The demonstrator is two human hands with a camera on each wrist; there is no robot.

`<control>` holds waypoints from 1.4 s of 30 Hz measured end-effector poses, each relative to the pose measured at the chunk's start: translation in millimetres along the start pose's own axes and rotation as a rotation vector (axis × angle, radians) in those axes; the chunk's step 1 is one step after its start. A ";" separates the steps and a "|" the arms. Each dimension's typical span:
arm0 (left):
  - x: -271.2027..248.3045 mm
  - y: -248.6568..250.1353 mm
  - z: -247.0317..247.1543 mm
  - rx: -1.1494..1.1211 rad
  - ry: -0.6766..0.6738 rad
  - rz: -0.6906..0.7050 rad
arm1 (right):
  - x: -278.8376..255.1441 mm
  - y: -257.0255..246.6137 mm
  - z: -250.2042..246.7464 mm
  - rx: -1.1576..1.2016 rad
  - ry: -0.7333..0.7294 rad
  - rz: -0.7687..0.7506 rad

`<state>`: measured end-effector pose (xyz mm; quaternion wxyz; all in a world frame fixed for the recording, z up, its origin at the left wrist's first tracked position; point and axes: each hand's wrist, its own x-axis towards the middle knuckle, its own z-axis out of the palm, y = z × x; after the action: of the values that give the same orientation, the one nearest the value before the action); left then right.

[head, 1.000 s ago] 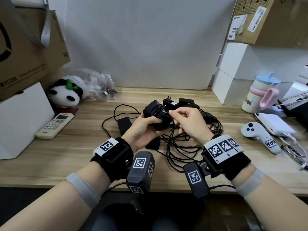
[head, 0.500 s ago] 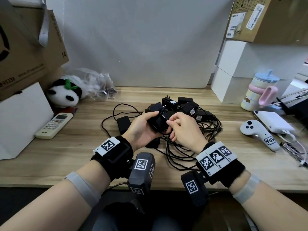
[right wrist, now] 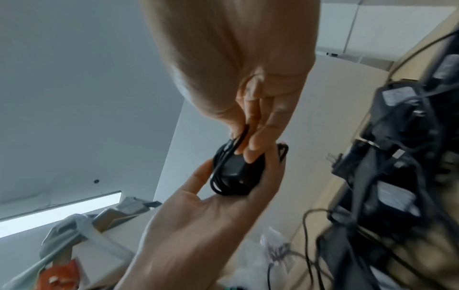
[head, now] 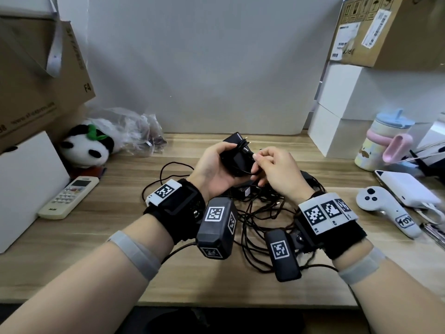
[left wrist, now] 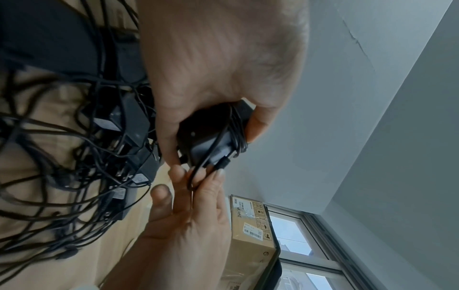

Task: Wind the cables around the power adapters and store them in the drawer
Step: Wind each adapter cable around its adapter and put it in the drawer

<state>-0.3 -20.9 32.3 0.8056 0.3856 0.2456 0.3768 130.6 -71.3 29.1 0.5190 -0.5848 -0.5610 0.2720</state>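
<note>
My left hand (head: pixel 216 165) grips a black power adapter (head: pixel 234 156) wound with its own cable, held up above the wooden desk (head: pixel 96 237). My right hand (head: pixel 269 165) pinches the loose end of that cable (left wrist: pixel 198 170) right beside the adapter (left wrist: pixel 211 135). In the right wrist view the cable coils (right wrist: pixel 218 176) wrap the adapter (right wrist: pixel 236 168) in my left palm. Below the hands lies a tangle of several more black adapters and cables (head: pixel 260 213). No drawer shows in any view.
A panda toy (head: pixel 84 148), a plastic bag (head: pixel 130 131) and a white remote (head: pixel 69 196) lie at the left. Cardboard boxes (head: pixel 36 88) stand left; white boxes (head: pixel 342 116), a cup (head: pixel 385 141), a white controller (head: pixel 385 210) and a power bank (head: pixel 407 186) crowd the right.
Both hands have risen off the pile with the wound adapter. My right hand now pinches the cable end beside it instead of working lower over the tangle.
</note>
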 end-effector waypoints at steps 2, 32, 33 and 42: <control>13.3 5.6 3.4 0.008 0.008 -0.004 | 15.6 -2.9 -3.9 0.011 0.005 0.002; 115.4 18.7 -31.6 -0.077 -0.125 0.066 | 110.9 23.3 -6.9 0.033 0.032 0.023; 114.4 19.3 -32.5 -0.072 -0.121 0.063 | 110.8 22.6 -6.7 0.030 0.023 0.027; 111.8 24.1 -39.2 -0.010 -0.078 0.067 | 111.0 20.2 -0.8 0.117 -0.008 0.064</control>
<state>29.3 95.3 17.1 0.8033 0.4040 0.1992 0.3896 163.5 36.0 40.2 0.5409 -0.5701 -0.5273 0.3232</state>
